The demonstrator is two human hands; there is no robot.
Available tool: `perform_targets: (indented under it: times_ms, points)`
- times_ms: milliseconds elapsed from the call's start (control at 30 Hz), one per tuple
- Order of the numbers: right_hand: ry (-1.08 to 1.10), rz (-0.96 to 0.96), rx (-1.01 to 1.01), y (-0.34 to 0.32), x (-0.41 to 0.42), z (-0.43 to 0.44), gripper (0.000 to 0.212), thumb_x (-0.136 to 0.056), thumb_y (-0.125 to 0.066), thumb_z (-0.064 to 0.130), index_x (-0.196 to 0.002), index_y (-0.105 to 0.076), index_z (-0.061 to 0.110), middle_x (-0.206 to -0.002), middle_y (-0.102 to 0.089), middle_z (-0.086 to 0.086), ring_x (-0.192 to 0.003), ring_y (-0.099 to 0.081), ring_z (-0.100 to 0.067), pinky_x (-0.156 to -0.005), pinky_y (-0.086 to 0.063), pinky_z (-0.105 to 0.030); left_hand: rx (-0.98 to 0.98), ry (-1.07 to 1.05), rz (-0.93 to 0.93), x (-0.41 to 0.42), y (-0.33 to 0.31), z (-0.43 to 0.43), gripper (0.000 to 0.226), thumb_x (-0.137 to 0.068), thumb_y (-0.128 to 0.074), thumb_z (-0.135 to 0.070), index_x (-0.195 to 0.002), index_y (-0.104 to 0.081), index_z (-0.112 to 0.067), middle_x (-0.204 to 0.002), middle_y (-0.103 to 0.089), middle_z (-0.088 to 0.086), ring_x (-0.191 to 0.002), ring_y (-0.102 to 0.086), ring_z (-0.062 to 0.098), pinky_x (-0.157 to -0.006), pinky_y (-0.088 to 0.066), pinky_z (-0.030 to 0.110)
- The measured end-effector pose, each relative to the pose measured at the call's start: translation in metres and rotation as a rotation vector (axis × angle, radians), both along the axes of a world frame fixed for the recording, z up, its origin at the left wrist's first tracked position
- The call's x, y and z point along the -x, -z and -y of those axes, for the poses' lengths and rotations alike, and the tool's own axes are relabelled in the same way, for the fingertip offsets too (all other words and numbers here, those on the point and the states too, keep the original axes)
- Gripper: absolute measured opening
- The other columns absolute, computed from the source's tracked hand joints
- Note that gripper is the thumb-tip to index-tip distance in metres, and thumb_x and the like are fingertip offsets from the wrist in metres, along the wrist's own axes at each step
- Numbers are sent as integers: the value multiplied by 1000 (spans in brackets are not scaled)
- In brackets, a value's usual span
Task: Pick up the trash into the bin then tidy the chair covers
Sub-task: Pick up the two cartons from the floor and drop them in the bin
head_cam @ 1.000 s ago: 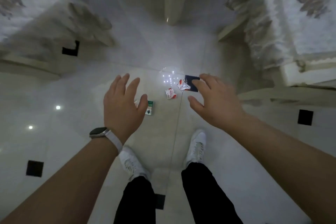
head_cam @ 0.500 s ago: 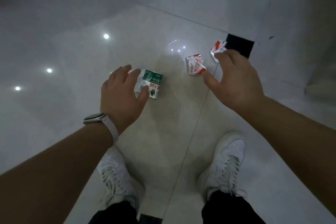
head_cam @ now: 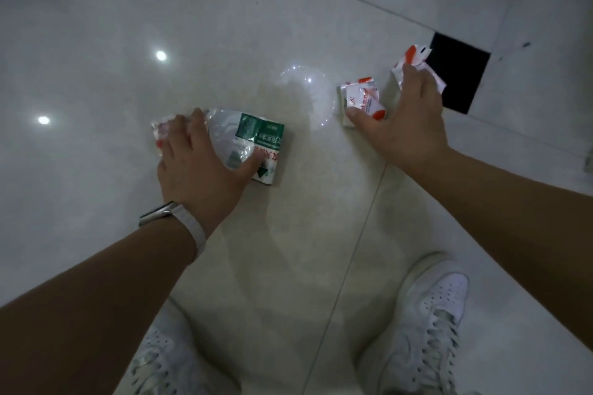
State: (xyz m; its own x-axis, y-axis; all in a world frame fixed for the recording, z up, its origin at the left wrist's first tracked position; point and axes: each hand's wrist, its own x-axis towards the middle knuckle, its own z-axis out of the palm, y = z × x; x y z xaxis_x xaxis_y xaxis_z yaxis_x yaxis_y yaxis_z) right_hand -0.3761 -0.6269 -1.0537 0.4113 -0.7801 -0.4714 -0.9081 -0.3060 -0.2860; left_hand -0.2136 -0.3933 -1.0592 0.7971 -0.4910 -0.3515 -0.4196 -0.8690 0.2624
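Note:
A crumpled green-and-white wrapper (head_cam: 256, 138) lies on the pale tiled floor. My left hand (head_cam: 199, 170) is pressed over it, thumb on its near edge and fingers curled over the top. Under those fingertips sits a small red-and-white scrap (head_cam: 159, 135). To the right, my right hand (head_cam: 407, 125) is spread wide over two red-and-white wrappers. Its thumb rests on the nearer one (head_cam: 364, 96) and its fingers lie on the farther one (head_cam: 410, 56). All the trash is still on the floor. No bin or chair covers are in view.
A black square inset tile (head_cam: 459, 74) lies just beyond the farther wrapper. My white shoes (head_cam: 430, 324) (head_cam: 160, 359) stand below the hands. Ceiling lights reflect off the glossy floor (head_cam: 96, 42).
I have bent lower and the floor is closer. Both hands came down onto the trash: the left closed around the green wrapper, the right now touches both red-and-white wrappers.

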Motion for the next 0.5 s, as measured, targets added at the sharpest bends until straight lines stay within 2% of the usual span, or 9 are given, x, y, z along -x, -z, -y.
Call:
perform_targets:
  times_ms: [67,133,233,333,400,500]
  points:
    - [6,24,0,6,-3,4,114,-70,-64,75,-154,-15,17,-160,-18,-12,-147,-15,-30,-118,-24,-46,-4,11,19,2,4,3,104,-69,-71,-69,-147,-34,-11,-147,-39,21,-133,-36,42,-99,-42,57]
    - [4,68,75,13,-4,8,107,-72,-69,68,-151,-24,11,-152,-31,-12,-142,-24,-31,-113,-26,-40,-3,20,25,1,9,5,102,-69,-75,-64,-146,-36,-10,-142,-41,23,-129,-37,45,-98,-40,56]
    - [67,137,189,21,-5,15,80,-76,-72,56,-133,-46,7,-132,-47,-11,-123,-41,-31,-96,-33,-31,34,73,30,-3,16,6,95,-72,-80,-53,-144,-39,-6,-134,-46,26,-123,-40,48,-102,-35,54]
    - [121,159,167,24,-3,23,63,-81,-72,44,-130,-53,9,-127,-47,-10,-116,-44,-25,-87,-29,-21,127,50,-12,-3,17,7,78,-78,-80,-37,-141,-45,-6,-130,-50,27,-118,-43,49,-98,-38,54]
    - [155,193,138,21,-1,30,54,-84,-71,39,-127,-57,10,-123,-47,-8,-109,-48,-19,-88,-34,-18,192,1,-51,-4,15,9,62,-84,-75,-25,-138,-50,-4,-128,-52,27,-116,-45,47,-96,-40,50]
    - [198,152,117,15,0,41,41,-90,-68,37,-117,-59,8,-115,-48,-4,-91,-48,-10,-81,-39,-16,240,4,-46,-12,12,11,38,-84,-66,-9,-121,-63,-1,-115,-60,28,-106,-54,46,-89,-44,47]
